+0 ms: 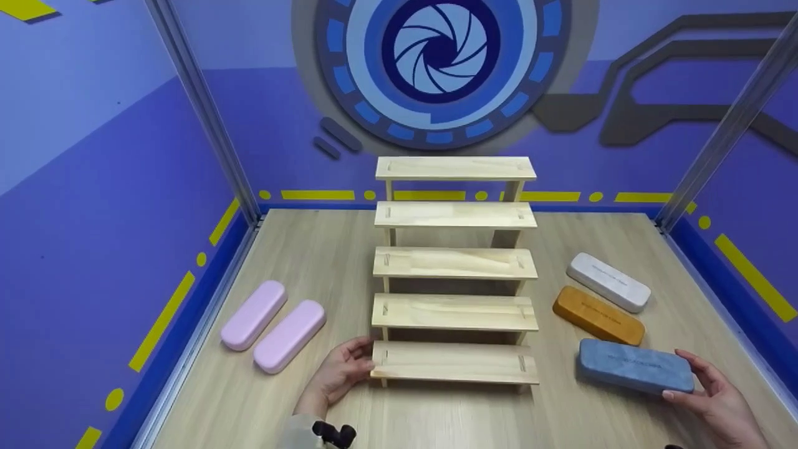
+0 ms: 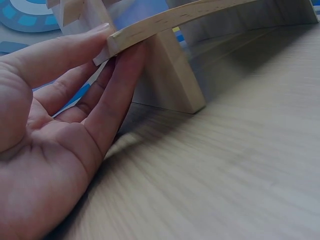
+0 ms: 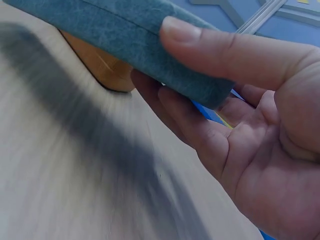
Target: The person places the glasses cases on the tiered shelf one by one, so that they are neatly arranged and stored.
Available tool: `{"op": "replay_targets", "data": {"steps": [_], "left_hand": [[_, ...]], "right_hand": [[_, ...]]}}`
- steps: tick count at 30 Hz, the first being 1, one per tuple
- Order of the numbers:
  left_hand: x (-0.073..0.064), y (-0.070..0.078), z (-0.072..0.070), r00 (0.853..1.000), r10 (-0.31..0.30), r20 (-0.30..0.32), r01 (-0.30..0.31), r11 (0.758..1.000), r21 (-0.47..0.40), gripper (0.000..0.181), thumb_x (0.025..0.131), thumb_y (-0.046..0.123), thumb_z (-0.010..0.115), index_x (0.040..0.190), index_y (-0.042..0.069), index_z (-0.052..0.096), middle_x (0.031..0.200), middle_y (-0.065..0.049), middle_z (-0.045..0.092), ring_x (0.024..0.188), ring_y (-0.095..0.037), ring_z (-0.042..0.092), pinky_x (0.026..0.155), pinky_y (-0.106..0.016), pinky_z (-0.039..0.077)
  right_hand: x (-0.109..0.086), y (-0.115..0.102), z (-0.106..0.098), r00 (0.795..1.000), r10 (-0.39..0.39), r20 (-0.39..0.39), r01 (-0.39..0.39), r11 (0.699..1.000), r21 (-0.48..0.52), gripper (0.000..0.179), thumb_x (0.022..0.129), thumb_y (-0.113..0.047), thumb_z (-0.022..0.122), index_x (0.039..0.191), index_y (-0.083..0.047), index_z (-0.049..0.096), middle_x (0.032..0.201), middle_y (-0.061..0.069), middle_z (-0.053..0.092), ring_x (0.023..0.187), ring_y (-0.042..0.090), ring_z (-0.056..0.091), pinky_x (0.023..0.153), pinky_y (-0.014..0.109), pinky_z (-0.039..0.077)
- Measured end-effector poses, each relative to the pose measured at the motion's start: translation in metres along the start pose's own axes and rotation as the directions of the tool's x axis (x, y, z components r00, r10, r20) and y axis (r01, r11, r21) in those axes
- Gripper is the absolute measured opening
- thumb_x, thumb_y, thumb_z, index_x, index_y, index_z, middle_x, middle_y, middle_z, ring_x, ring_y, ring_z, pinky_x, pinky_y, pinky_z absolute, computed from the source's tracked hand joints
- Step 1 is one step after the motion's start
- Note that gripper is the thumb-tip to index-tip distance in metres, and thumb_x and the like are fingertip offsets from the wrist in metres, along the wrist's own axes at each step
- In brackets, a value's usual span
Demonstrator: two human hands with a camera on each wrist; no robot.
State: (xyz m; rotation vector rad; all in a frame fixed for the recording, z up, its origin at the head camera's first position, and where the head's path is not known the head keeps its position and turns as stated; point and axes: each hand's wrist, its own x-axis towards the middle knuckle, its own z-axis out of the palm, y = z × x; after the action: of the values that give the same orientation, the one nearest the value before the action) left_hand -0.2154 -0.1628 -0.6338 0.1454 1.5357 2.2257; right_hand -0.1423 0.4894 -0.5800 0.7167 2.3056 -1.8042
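stepped rack [image 1: 455, 313]: wood, matt | blue case [image 1: 633, 366]: leather-like, matt | pink cases [image 1: 290, 337]: smooth

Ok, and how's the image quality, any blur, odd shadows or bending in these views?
Head view: mostly clear and evenly lit, though lettering on the blue case is too soft to read; left wrist view: tabletop grain looks smeared, and the rack's lowest step bows, probably lens distortion; right wrist view: streaky tabletop again, crossed by a broad, soft-edged shadow.

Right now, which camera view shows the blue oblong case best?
The head view: it shows the blue oblong case nearly whole, lettering included. The right wrist view shows part, gripped by the right hand; the left wrist view shows none.
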Motion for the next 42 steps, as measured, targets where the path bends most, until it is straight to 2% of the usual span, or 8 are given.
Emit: {"op": "replay_targets", "data": {"steps": [4,7,11,14,17,22,29,42], "left_hand": [[0.000,-0.001,0.000,1.000,0.001,0.001,-0.001,1.000,-0.004,0.067,0.090,-0.009,0.065,0.147,-0.017,0.031,0.124,-0.007,0.058,0.106,-0.014,0.064,0.085,-0.024,0.060],[-0.001,0.000,0.000,1.000,0.005,0.005,-0.005,1.000,-0.004,0.067,0.090,-0.010,0.064,0.147,-0.018,0.030,0.123,-0.007,0.058,0.105,-0.014,0.064,0.087,-0.025,0.060],[-0.001,0.001,0.000,1.000,0.009,0.011,-0.009,1.000,-0.002,0.070,0.090,-0.009,0.064,0.149,-0.019,0.027,0.125,-0.008,0.058,0.106,-0.014,0.064,0.089,-0.026,0.060],[-0.001,0.001,0.000,1.000,0.012,0.012,-0.012,1.000,0.001,0.073,0.089,-0.009,0.065,0.150,-0.019,0.025,0.126,-0.009,0.058,0.106,-0.015,0.065,0.090,-0.026,0.060],[0.000,0.001,0.000,1.000,0.016,0.017,-0.016,1.000,0.009,0.072,0.090,-0.009,0.064,0.150,-0.020,0.025,0.125,-0.008,0.058,0.106,-0.015,0.065,0.089,-0.025,0.060],[0.001,0.001,-0.001,1.000,0.017,0.014,-0.017,1.000,0.017,0.067,0.090,-0.009,0.064,0.148,-0.018,0.030,0.123,-0.006,0.060,0.106,-0.015,0.064,0.088,-0.025,0.060],[0.000,0.002,0.001,1.000,0.008,0.008,-0.008,1.000,0.000,0.063,0.090,-0.009,0.064,0.145,-0.017,0.034,0.122,-0.005,0.059,0.106,-0.014,0.063,0.085,-0.024,0.059],[-0.001,0.001,0.001,1.000,0.004,-0.003,-0.004,1.000,0.003,0.065,0.091,-0.009,0.063,0.147,-0.017,0.032,0.122,-0.005,0.059,0.105,-0.014,0.063,0.086,-0.024,0.059]], "right_hand": [[-0.006,-0.008,0.000,1.000,-0.004,0.011,0.003,0.994,0.114,0.095,0.079,-0.011,0.088,0.148,-0.049,0.035,0.165,-0.012,0.018,0.124,-0.002,0.044,0.079,0.010,0.055],[-0.012,-0.014,0.002,0.998,-0.060,0.024,0.051,0.960,0.274,0.085,0.081,0.003,0.082,0.141,-0.045,0.044,0.149,-0.021,0.039,0.096,-0.012,0.054,0.079,0.016,0.060],[-0.017,-0.021,0.007,0.968,-0.249,0.017,0.212,0.854,0.475,0.076,0.082,0.022,0.069,0.132,-0.034,0.057,0.116,-0.030,0.058,0.092,-0.002,0.065,0.075,0.020,0.062],[-0.020,-0.026,0.010,0.923,-0.384,0.001,0.321,0.774,0.546,0.076,0.081,0.030,0.062,0.132,-0.027,0.062,0.119,-0.021,0.064,0.095,0.001,0.068,0.074,0.021,0.062],[-0.021,-0.034,0.013,0.888,-0.459,-0.012,0.386,0.733,0.560,0.077,0.081,0.032,0.058,0.136,-0.022,0.060,0.123,-0.015,0.062,0.097,0.003,0.068,0.076,0.020,0.062],[-0.020,-0.048,0.016,0.853,-0.521,-0.027,0.445,0.698,0.561,0.078,0.083,0.033,0.055,0.140,-0.020,0.056,0.129,-0.012,0.058,0.101,0.003,0.067,0.077,0.019,0.062],[-0.020,-0.067,0.021,0.824,-0.566,-0.010,0.459,0.657,0.598,0.075,0.085,0.033,0.053,0.143,-0.014,0.053,0.132,-0.008,0.058,0.101,0.007,0.067,0.080,0.021,0.062],[-0.016,-0.109,0.032,0.758,-0.650,-0.055,0.535,0.571,0.623,0.073,0.084,0.035,0.051,0.143,-0.007,0.053,0.126,0.002,0.057,0.096,0.011,0.065,0.081,0.020,0.062]]}}
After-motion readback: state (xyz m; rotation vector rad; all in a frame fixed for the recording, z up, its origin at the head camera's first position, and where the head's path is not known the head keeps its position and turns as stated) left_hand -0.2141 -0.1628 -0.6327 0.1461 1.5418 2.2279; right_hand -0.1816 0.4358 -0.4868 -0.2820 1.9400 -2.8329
